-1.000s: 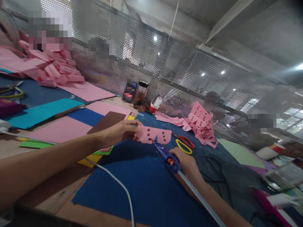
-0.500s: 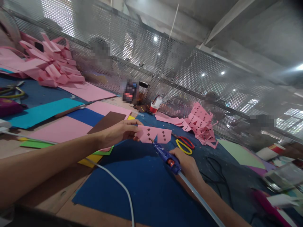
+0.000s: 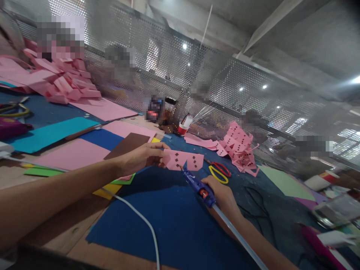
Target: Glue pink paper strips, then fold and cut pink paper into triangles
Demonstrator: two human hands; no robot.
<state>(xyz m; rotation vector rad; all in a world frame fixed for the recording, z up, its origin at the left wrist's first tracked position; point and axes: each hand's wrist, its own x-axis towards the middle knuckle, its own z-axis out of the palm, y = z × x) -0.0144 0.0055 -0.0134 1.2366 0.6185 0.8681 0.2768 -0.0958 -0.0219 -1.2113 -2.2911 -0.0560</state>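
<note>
My left hand (image 3: 143,156) pinches a folded pink paper piece (image 3: 182,160) with small diamond cut-outs and holds it just above the blue sheet (image 3: 174,221). My right hand (image 3: 223,197) grips a blue glue gun (image 3: 198,185) with a clear glue stick coming out of its back. The gun's tip touches the lower edge of the pink piece. A white cable (image 3: 140,219) runs across the blue sheet under my left forearm.
Scissors with red and yellow handles (image 3: 219,171) lie just beyond the glue gun. A heap of cut pink paper (image 3: 239,148) sits behind them, another pile (image 3: 62,82) at far left. Coloured sheets (image 3: 53,133) cover the left side. A perforated metal screen (image 3: 197,75) borders the table.
</note>
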